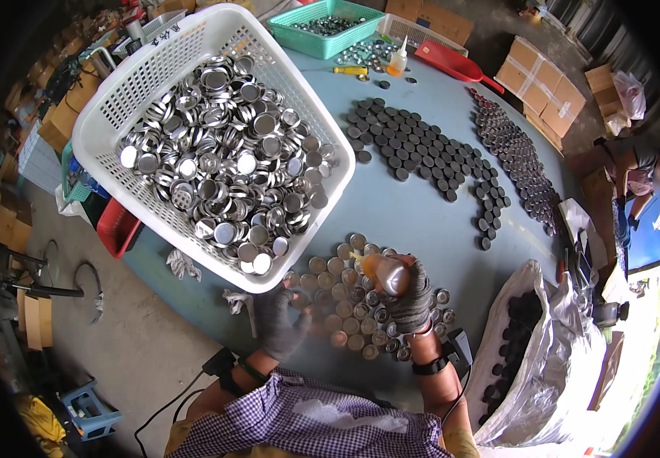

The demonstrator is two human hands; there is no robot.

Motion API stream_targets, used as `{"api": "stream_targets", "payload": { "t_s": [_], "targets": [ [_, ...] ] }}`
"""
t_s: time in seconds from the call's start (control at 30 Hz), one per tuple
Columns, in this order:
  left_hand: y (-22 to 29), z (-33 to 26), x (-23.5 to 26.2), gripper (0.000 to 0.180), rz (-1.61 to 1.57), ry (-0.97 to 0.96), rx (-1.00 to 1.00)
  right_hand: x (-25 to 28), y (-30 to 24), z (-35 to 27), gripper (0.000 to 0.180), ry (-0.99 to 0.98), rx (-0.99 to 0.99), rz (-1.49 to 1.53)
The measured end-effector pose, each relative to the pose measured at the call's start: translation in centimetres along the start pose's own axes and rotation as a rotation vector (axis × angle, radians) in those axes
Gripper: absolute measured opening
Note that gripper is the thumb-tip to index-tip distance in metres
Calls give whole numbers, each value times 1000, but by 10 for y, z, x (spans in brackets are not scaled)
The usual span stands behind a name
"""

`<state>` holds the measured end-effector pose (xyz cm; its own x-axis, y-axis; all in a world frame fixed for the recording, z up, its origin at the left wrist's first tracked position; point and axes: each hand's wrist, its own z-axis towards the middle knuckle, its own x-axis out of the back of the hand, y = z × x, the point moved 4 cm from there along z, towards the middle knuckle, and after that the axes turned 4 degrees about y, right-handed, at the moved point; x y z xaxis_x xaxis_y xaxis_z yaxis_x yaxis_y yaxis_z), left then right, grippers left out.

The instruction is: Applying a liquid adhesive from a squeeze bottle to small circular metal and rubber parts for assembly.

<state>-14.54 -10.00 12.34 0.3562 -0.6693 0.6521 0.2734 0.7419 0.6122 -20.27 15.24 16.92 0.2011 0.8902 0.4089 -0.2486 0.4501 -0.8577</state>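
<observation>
Right hand (412, 294) in a grey knitted glove, closed around a small orange plastic squeeze bottle (383, 272), long axis slanted, nozzle pointing far-left and down. Directly under the nozzle, a cluster of small round metal caps (347, 307) laid open side up on the blue round worktop (414, 214). Left hand (283, 327), also gloved, fingers loosely bent, resting at the cluster's left edge, holding nothing. Far-left of both, a white plastic basket (108, 126) full of shiny caps.

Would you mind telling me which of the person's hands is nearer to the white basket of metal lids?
Left. The left hand sits just below the near corner of the white basket, while the right hand, holding an orange bottle, is farther off to the right.
</observation>
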Motion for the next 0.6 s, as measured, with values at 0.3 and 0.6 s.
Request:
{"api": "stream_targets", "payload": {
  "t_s": [0.3, 0.6],
  "targets": [
    [-3, -1, -3, 39, 10, -51, 29, -1, -13, -1, 55, -21, 51, -167],
    [1, 2, -1, 37, 31, -26, 35, -13, -18, 4, 54, -4, 178, -221]
  ]
}}
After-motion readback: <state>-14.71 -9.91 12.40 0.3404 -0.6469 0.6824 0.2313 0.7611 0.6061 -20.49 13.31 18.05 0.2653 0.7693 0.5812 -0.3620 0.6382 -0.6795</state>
